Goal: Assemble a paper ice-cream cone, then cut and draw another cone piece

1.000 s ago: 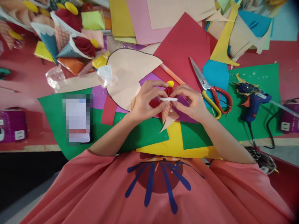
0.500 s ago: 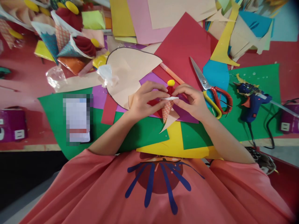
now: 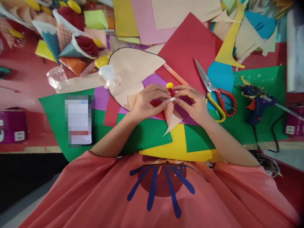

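my left hand point(image 3: 146, 101) pinches the paper cone point(image 3: 168, 112) near its white rim point(image 3: 172, 99) | my right hand point(image 3: 196, 106) pinches the rim's other side | cone between both, tip toward me | scissors point(image 3: 209, 86) near right hand

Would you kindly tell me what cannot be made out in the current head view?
All in the head view:
- White trim on the small checked cone: mostly hidden by fingers of the left hand and right hand.
- Phone screen: its content is lost to pixelation.
- Left purple box: cut off by the left edge.
- Right purple box: cut off by the right edge.
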A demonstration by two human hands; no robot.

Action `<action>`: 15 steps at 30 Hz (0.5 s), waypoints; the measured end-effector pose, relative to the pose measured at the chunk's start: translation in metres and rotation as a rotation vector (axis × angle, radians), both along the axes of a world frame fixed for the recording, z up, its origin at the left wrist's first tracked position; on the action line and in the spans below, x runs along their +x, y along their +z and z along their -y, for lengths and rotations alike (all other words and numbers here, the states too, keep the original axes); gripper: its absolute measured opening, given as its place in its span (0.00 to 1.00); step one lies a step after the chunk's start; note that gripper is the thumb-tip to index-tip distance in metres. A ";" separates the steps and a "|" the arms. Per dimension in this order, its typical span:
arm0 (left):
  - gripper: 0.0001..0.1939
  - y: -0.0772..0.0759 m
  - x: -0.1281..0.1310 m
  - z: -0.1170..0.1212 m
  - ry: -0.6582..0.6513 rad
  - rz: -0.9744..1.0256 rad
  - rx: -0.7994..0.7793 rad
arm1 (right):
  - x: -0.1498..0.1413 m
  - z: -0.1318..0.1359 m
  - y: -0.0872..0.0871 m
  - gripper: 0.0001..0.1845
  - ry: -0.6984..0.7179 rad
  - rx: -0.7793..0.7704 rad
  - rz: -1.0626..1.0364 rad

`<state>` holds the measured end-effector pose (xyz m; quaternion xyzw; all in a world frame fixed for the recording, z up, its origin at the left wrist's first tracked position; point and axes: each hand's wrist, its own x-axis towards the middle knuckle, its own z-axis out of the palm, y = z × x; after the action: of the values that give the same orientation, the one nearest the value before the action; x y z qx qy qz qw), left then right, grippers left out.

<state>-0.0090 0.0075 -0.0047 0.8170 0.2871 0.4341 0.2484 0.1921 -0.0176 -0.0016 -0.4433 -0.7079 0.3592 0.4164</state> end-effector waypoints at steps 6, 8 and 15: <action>0.04 0.001 -0.001 -0.001 -0.001 -0.009 -0.057 | -0.001 0.000 0.001 0.04 0.002 0.002 -0.005; 0.05 0.000 -0.001 -0.001 -0.008 -0.013 -0.057 | -0.001 0.000 0.001 0.04 -0.008 -0.004 -0.005; 0.02 0.001 0.001 -0.002 0.000 0.010 -0.084 | -0.002 0.000 0.000 0.02 -0.031 0.024 -0.010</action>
<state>-0.0084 0.0093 -0.0036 0.8037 0.3038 0.4256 0.2839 0.1898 -0.0181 -0.0021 -0.4471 -0.7032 0.3463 0.4309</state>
